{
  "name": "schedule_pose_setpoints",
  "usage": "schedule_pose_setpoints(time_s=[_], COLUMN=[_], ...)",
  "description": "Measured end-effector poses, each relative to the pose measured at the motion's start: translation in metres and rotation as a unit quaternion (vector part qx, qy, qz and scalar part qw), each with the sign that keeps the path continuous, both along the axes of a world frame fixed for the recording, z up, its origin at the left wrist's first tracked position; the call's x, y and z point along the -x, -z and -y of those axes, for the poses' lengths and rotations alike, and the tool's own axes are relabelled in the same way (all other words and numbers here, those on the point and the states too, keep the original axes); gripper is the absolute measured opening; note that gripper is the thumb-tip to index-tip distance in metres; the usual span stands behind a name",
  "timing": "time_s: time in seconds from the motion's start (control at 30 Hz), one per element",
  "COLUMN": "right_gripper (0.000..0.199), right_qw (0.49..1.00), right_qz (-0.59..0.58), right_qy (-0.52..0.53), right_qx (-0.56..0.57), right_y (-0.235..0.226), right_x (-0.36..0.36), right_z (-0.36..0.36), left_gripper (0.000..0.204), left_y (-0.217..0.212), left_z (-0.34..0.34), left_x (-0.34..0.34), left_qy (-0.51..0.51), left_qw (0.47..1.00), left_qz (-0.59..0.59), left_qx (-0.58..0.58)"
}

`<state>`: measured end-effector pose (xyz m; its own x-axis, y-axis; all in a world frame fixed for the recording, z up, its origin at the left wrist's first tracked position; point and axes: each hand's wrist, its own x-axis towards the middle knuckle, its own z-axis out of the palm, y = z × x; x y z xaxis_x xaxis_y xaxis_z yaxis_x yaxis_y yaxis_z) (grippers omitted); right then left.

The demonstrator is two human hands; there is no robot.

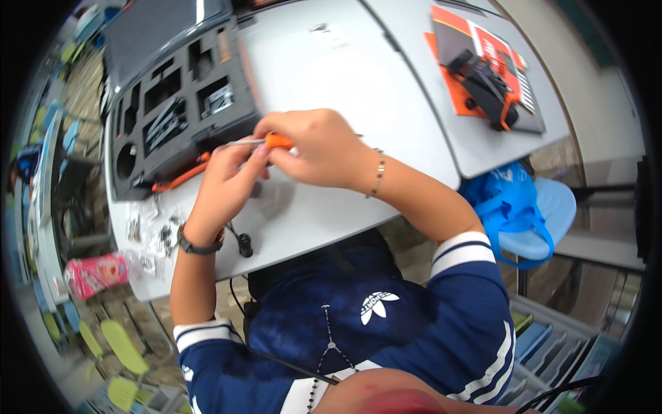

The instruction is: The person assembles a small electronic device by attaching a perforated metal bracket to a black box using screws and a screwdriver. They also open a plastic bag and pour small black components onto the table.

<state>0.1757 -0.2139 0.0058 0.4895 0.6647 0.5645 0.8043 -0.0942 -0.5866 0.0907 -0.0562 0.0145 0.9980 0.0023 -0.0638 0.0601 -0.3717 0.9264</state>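
Observation:
My right hand (318,146) is closed around the orange handle of a small screwdriver (277,141). Its thin metal shaft points left, across the fingers of my left hand (233,174). Those fingers are pinched together just below the shaft, and whatever they hold is mostly hidden. Both hands are above the near left part of a white table (358,200), close to a tool case. A small dark part lies under my left hand, partly covered by it.
An open case (186,131) with dark foam compartments stands at the left. Small bagged parts (148,224) and a pink pouch (98,274) lie near the left edge. A black-and-orange model vehicle (486,90) rests on booklets at the right. A blue bag (509,207) sits on a chair.

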Motion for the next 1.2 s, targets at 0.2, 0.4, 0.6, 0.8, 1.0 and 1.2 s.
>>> schedule_pose_setpoints(time_s=[0.2,0.4,0.6,0.8,1.0,1.2], right_gripper=[0.014,0.018,0.018,0.02,0.018,0.017], right_qw=[0.999,0.998,0.998,0.992,0.985,0.976], right_qz=[-0.017,-0.053,-0.038,-0.093,-0.14,-0.137], right_qy=[-0.019,-0.032,-0.058,-0.079,-0.054,-0.084], right_qx=[0.021,0.005,-0.002,0.022,0.082,0.145], right_y=[0.001,0.006,0.005,0.005,0.0,-0.011], right_x=[0.005,0.004,0.002,-0.005,-0.004,-0.007], right_z=[-0.004,-0.007,-0.006,-0.006,-0.006,0.003], left_gripper=[0.028,0.03,0.031,0.03,0.032,0.029], left_y=[0.005,0.011,0.012,0.009,0.012,0.003], left_z=[-0.008,-0.011,-0.015,-0.013,-0.013,-0.001], left_x=[0.002,0.008,0.007,0.007,0.004,0.009], left_qy=[0.053,0.0,0.006,0.013,0.016,0.019], left_qw=[0.998,0.998,0.998,0.998,1.0,0.985], left_qz=[0.006,0.018,0.012,-0.005,-0.006,0.034], left_qx=[0.046,0.056,0.063,0.06,-0.013,-0.169])
